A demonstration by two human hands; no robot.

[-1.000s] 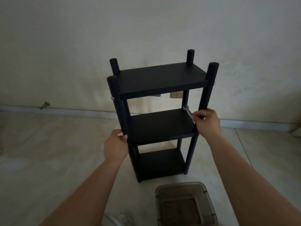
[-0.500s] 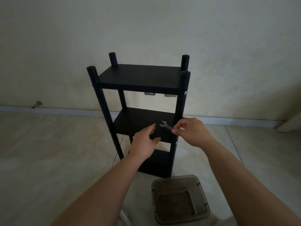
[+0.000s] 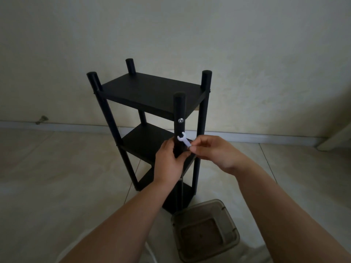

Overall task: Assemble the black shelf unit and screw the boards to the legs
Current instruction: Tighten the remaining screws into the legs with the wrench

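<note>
The black shelf unit [image 3: 152, 92] stands upright on the floor, with three boards between four round legs and one corner turned towards me. My left hand [image 3: 169, 164] grips the nearest leg [image 3: 179, 109] at the height of the middle board. A silver screw head [image 3: 180, 120] shows on that leg just under the top board. My right hand [image 3: 212, 152] pinches a small pale flat wrench [image 3: 183, 140], its open jaw against the leg just above my left hand.
A translucent brown plastic box [image 3: 207, 230] sits on the tiled floor just in front of the shelf's foot. The wall and its baseboard [image 3: 57, 125] run close behind the unit. A small metal object [image 3: 41, 119] lies by the baseboard at the left.
The shelf has been turned so a corner leg faces me. My left hand moved from the middle board onto that leg, and my right hand brought the wrench up to the leg.
</note>
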